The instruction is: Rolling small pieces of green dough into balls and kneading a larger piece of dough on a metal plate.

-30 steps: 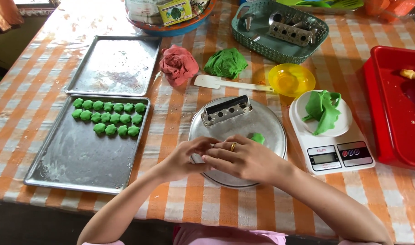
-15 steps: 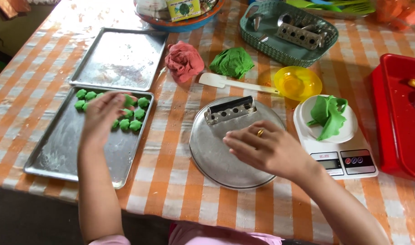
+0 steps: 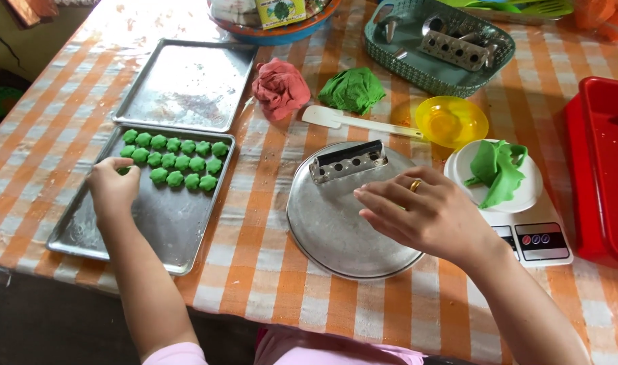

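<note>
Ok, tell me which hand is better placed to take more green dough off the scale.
Right. The right hand hovers over the round metal plate beside the green dough; the left hand is at the baking tray.

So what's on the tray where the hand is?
On the near tray sit rows of small green dough pieces. The left hand rests at the rows' left end, covering whatever is under its fingers. The rest of the tray shows bare metal with a floury film.

A single head-worn camera looked steeply down from the table's near edge, facing twelve o'clock. It sat close, framing both forearms. The baking tray lay at nine o'clock, the scale at three.
</note>
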